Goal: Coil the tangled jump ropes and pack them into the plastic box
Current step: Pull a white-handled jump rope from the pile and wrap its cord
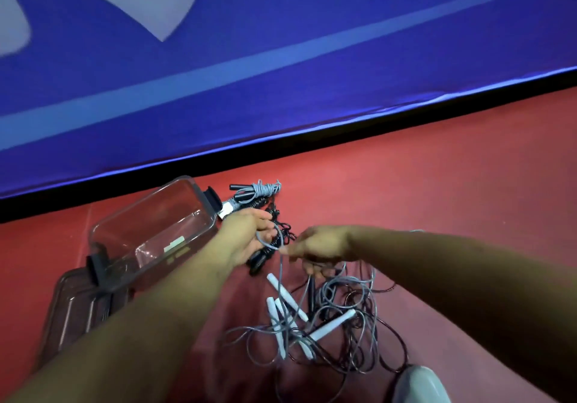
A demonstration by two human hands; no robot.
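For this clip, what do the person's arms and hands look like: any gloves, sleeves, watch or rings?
Both arms are bare from the frame edge to the wrist, with no sleeves in view. The left hand and right hand wear no gloves. No watch, band or ring shows on either, though the right hand's fingers are motion-blurred, so a small ring cannot be ruled out.

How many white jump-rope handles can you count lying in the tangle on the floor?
5 white handles: one uppermost, two side by side at the left, one angled at the right, one lowest. Cords may hide more.
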